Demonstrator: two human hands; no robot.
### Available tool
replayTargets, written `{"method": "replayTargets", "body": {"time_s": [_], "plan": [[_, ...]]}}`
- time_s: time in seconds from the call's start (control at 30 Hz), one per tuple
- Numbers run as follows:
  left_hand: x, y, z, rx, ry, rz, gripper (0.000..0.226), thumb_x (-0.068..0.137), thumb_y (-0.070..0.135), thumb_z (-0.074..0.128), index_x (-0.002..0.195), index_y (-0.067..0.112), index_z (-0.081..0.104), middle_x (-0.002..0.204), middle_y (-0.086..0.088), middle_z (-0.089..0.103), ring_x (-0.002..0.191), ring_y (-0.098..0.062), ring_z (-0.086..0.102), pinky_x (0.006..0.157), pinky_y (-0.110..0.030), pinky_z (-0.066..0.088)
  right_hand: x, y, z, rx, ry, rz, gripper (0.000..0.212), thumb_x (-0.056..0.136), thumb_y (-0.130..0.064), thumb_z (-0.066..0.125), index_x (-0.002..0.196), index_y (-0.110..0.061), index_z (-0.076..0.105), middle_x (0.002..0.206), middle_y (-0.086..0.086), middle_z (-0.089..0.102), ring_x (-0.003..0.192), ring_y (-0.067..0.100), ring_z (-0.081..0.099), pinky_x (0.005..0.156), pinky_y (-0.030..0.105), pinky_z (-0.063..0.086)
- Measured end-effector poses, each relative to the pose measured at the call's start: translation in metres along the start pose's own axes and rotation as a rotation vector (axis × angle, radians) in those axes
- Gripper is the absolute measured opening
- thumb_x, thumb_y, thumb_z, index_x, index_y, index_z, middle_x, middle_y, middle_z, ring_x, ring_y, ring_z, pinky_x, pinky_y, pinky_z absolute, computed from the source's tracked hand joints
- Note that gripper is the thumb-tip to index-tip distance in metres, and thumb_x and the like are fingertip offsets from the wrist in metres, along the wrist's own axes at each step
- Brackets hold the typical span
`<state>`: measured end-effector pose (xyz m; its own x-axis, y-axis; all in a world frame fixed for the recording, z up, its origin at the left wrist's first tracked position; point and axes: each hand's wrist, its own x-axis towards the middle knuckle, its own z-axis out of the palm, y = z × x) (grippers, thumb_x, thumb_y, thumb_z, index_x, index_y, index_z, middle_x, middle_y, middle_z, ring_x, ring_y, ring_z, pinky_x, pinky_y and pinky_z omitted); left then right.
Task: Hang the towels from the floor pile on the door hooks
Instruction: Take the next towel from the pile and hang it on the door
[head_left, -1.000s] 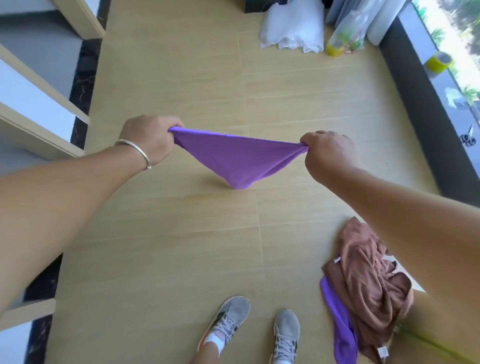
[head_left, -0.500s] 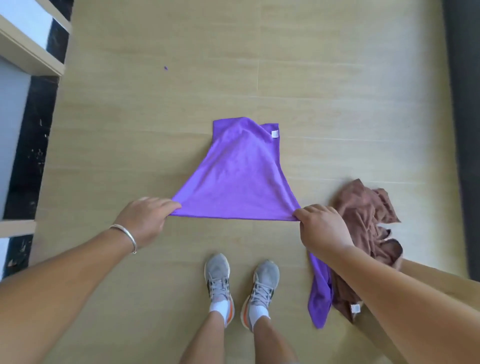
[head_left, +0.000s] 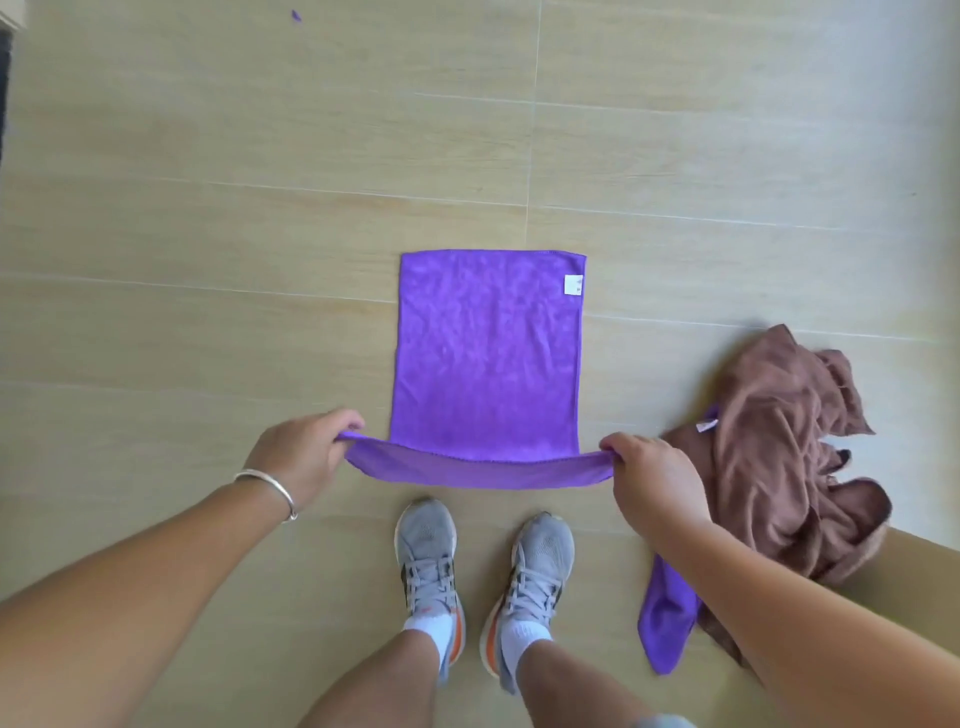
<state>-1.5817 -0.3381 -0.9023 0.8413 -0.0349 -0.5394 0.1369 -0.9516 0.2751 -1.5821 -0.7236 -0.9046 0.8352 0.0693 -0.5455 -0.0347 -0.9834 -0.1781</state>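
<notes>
**Purple towel spread on floor, near edge held at both corners**

1. Floor (head_left: 208, 234): light wood-pattern tiles with pale joint lines fill the view. All items below lie on it.

2. Purple towel (head_left: 488, 353): lies flat near the middle of the floor, far edge straight and square to the tile joints. A small white label (head_left: 573, 285) sits at its far right corner. The near edge is lifted off the floor and stretched sideways into a band wider than the flat part.

3. Brown towel (head_left: 789, 447): crumpled in a heap toward the right edge of the floor, just beside the right hand and apart from the flat purple towel. A small tag shows at its left side.

4. Second purple towel (head_left: 667, 618): a bunched strip protrudes from beneath the heap on its near side; the right forearm covers part of it.

5. Shoes (head_left: 485, 577): a grey pair with white socks, side by side, just short of the lifted edge.

6. Left hand (head_left: 304, 457): fingers curled, thumb and fingertips pinching the near left corner of the towel. A silver bangle (head_left: 270, 491) circles the wrist.

7. Right hand (head_left: 652, 480): fingers curled, pinching the near right corner.

8. Purple scrap (head_left: 296, 15): a tiny fragment near the far left corner of the floor.
</notes>
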Motion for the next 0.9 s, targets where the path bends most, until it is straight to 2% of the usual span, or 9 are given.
{"method": "replayTargets", "body": {"time_s": [0.1,0.3,0.4,0.47,0.57,0.67,0.77,0.8,0.9], "plan": [[0.056,-0.009,0.005,-0.072,0.011,-0.035,0.021,0.091,0.017,0.062,0.111,0.022,0.066,0.103,0.003,0.073,0.096,-0.026,0.066,0.075,-0.033,0.046,0.053,0.001,0.002,0.070,0.096,0.046,0.022,0.093,-0.017,0.049,0.106,-0.020,0.067,0.098,0.006,0.070,0.092,0.032,0.061,0.073,0.037,0.046],[0.216,-0.024,0.013,-0.060,0.118,0.023,0.025,0.094,0.020,0.056,0.118,0.024,0.062,0.113,0.004,0.070,0.103,-0.025,0.063,0.079,-0.032,0.046,0.209,0.007,0.003,0.123,0.290,0.108,0.019,0.093,-0.022,0.050,0.107,-0.018,0.063,0.096,0.010,0.068,0.091,0.033,0.059,0.067,0.033,0.035],[0.294,-0.026,0.029,-0.001,0.120,0.059,0.046,0.095,0.011,0.048,0.140,0.022,0.047,0.140,-0.001,0.054,0.125,-0.025,0.051,0.097,-0.034,0.042,0.288,0.008,0.016,0.096,0.315,0.145,0.034,0.093,-0.023,0.051,0.127,-0.020,0.051,0.112,0.010,0.065,0.104,0.032,0.057,0.078,0.036,0.040],[0.322,-0.020,0.046,0.095,0.150,0.120,0.057,0.093,0.010,0.051,0.148,0.018,0.036,0.150,-0.004,0.040,0.135,-0.025,0.040,0.108,-0.036,0.036,0.316,0.007,0.034,0.018,0.283,0.169,0.044,0.092,-0.021,0.050,0.135,-0.021,0.041,0.124,0.008,0.056,0.111,0.030,0.052,0.085,0.037,0.041],[0.317,-0.013,0.093,0.300,0.225,0.339,0.064,0.087,0.019,0.064,0.147,0.017,0.041,0.151,-0.009,0.039,0.137,-0.027,0.040,0.112,-0.040,0.034,0.319,0.002,0.086,-0.076,0.252,0.045,0.047,0.089,-0.020,0.048,0.135,-0.023,0.038,0.135,0.003,0.044,0.120,0.025,0.045,0.093,0.036,0.037],[0.279,-0.011,0.152,0.365,0.181,0.479,0.063,0.081,0.035,0.069,0.140,0.022,0.052,0.147,-0.011,0.046,0.134,-0.028,0.047,0.108,-0.048,0.039,0.286,0.002,0.146,-0.147,0.124,-0.160,0.054,0.092,-0.035,0.045,0.144,-0.027,0.032,0.153,0.002,0.029,0.140,0.021,0.027,0.110,0.036,0.026],[0.243,-0.011,0.196,0.377,0.100,0.430,0.064,0.082,0.052,0.045,0.141,0.025,0.051,0.149,-0.010,0.044,0.136,-0.027,0.044,0.109,-0.049,0.031,0.250,0.007,0.179,-0.201,0.056,-0.261,0.061,0.090,-0.045,0.050,0.146,-0.025,0.037,0.157,0.006,0.027,0.144,0.024,0.026,0.115,0.042,0.024],[0.234,-0.011,0.206,0.378,0.079,0.402,0.066,0.082,0.055,0.042,0.141,0.026,0.051,0.150,-0.010,0.042,0.136,-0.027,0.043,0.109,-0.049,0.027,0.242,0.010,0.184,-0.202,0.061,-0.263,0.062,0.089,-0.047,0.052,0.146,-0.025,0.039,0.157,0.007,0.029,0.143,0.025,0.028,0.115,0.044,0.026],[0.224,-0.017,0.221,0.404,0.035,0.361,0.068,0.083,0.058,0.040,0.143,0.027,0.047,0.153,-0.010,0.037,0.139,-0.027,0.038,0.108,-0.053,0.024,0.238,0.016,0.194,-0.218,0.021,-0.260,0.066,0.092,-0.052,0.044,0.151,-0.028,0.028,0.161,0.003,0.014,0.148,0.023,0.016,0.119,0.045,0.017]]}}
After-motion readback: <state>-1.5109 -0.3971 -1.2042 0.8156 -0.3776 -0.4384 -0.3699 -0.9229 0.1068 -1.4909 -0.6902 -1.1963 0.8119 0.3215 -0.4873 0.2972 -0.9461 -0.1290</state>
